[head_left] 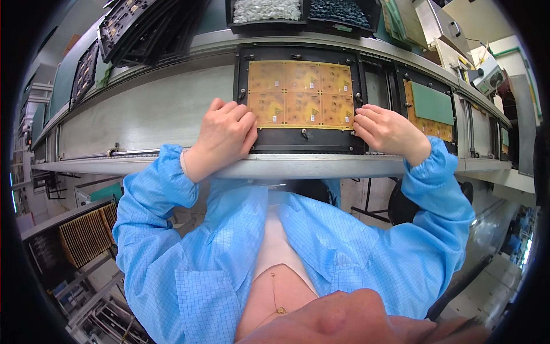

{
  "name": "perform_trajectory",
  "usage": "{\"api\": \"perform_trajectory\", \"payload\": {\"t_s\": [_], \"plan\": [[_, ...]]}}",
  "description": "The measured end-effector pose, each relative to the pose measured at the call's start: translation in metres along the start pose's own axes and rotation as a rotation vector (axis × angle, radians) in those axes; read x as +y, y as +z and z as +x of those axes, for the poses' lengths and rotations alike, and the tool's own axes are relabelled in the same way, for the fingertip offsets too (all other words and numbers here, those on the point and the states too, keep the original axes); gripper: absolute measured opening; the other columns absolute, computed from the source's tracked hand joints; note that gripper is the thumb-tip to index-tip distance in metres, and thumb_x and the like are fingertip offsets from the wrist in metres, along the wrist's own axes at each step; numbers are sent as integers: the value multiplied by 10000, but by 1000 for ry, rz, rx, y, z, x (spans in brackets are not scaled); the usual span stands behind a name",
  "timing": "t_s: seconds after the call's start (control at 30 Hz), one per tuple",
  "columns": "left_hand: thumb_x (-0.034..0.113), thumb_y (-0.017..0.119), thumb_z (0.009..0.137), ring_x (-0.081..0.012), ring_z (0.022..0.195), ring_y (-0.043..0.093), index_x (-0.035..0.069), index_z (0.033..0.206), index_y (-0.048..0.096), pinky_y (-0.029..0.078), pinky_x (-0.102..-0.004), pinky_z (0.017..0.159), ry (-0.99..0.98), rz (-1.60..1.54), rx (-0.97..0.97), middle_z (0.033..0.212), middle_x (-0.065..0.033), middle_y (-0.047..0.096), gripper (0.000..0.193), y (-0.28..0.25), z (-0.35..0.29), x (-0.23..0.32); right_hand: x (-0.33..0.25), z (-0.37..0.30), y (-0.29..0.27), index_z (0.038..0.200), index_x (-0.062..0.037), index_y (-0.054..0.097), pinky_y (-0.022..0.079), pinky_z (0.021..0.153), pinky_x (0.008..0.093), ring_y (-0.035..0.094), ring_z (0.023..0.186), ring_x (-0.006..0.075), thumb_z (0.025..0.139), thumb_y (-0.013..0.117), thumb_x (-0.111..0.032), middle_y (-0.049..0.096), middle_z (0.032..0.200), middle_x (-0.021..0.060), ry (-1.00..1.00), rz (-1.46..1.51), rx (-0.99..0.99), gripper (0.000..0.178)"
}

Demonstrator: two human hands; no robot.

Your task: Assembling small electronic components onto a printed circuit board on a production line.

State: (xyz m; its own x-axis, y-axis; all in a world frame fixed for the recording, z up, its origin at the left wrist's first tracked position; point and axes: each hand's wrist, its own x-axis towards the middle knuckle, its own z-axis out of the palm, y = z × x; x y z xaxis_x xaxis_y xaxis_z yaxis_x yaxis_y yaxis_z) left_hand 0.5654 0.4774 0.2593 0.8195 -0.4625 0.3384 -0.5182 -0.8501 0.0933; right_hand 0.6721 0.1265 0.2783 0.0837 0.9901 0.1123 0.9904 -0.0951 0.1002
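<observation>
In front of me on the conveyor rail lies a black carrier frame [297, 141] with small clips around its border. It holds a yellow-orange circuit board panel [302, 94], divided into several rectangular boards with small white labels. My left hand [224, 129] is closed at the frame's left side, fingers curled over its edge; the fingertips are partly hidden. At the right side, my right hand [385, 129] has its fingers bent and pressed together on the frame's border, beside the panel's lower right part. What lies beneath those fingers is hidden.
Farther right on the line sits another black carrier [403, 92] with a green sheet [433, 103] over its board. Bins of white parts [267, 10] and dark parts [339, 12] stand behind. Black trays [134, 28] lean at the far left. A metal rail [315, 165] runs along the near edge.
</observation>
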Motion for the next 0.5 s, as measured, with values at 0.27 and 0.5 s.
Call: {"api": "perform_trajectory", "payload": {"t_s": [0.27,0.5], "plan": [[361,704,814,-216,778,567,59,708,614,411,-355,773,204,-70,-29,743,-59,590,333,6,49,28,24,23,-9,689,-38,570,506,667,305,571,639,191,770,641,-129,531,644,43,-289,-64,-35,141],[304,680,859,-206,696,540,82,614,593,425,-360,731,301,-40,13,639,-28,553,342,30,51,39,12,34,-28,742,-26,579,527,729,347,594,773,233,769,720,-136,582,788,77,-143,28,-121,181]]}}
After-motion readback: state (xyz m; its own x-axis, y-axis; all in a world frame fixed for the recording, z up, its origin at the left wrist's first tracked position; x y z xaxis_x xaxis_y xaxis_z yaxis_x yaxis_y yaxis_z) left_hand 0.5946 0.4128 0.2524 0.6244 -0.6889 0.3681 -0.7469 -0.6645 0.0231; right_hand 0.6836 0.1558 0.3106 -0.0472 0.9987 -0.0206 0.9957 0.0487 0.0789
